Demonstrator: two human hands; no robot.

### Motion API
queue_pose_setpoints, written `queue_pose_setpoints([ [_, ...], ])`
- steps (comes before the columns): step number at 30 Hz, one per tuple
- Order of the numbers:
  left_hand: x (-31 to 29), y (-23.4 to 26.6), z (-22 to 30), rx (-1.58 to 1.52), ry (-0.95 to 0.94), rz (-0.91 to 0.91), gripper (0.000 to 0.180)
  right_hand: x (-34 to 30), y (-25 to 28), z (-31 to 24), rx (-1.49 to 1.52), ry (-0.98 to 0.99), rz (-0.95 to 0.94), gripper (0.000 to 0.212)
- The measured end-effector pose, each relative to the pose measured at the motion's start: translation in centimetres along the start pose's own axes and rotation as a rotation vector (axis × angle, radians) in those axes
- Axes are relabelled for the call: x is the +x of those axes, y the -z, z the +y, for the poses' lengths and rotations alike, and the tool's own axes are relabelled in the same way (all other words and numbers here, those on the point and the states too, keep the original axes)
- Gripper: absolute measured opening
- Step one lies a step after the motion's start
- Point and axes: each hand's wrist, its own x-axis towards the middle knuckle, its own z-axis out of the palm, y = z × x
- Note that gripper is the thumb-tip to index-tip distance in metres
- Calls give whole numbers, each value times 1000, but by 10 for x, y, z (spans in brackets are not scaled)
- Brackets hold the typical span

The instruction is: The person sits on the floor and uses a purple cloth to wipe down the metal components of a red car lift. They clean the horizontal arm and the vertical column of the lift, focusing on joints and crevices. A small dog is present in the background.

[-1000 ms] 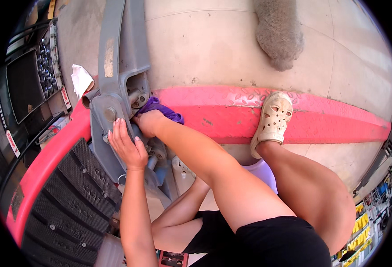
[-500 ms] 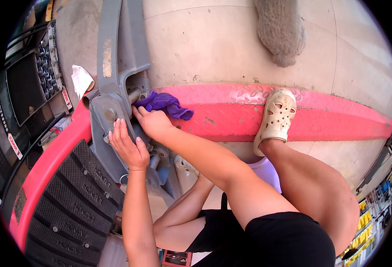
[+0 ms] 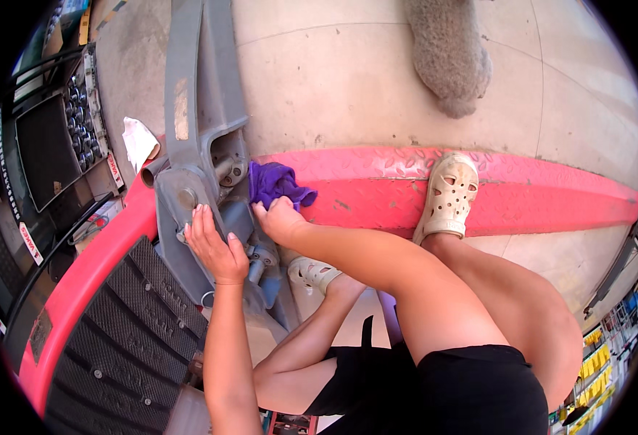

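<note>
A crumpled purple cloth (image 3: 277, 185) lies against the pink-red ramp beside the grey metal arm (image 3: 188, 145). My right hand (image 3: 281, 222) grips the cloth's near edge with its fingers curled. My left hand (image 3: 217, 248) rests flat on the grey pivot bracket (image 3: 176, 190), fingers stretched out just below a round pin. Between the hands the hollow of the metal arm shows, with a bolted shaft (image 3: 226, 170) inside.
The pink-red ramp (image 3: 377, 197) runs off to the right, with my shoe (image 3: 451, 192) on it. Farther back a grey furry animal (image 3: 449, 61) is on the tiled floor. A white cloth (image 3: 140, 142) and a black ribbed mat (image 3: 127, 333) are on the left.
My right hand has drawn the purple cloth out of the metal arm's hollow, to the right and nearer to me. My left hand has stayed on the bracket.
</note>
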Motion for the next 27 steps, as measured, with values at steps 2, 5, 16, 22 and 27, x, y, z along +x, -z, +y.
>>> queue_pose_setpoints([
  [2,12,-2,4,-11,-29,22,66,-12,-1,12,334,-172,210,45],
  [5,8,0,4,-5,-39,17,66,-23,14,16,725,-390,480,47],
  [16,3,1,0,-18,-20,14,64,-5,17,-7,1604,-667,536,19],
  [22,3,0,-1,-12,-25,8,64,30,22,1,1197,-233,213,56],
  [27,3,0,1,-21,-26,7,66,52,36,24,1015,-147,-181,69],
])
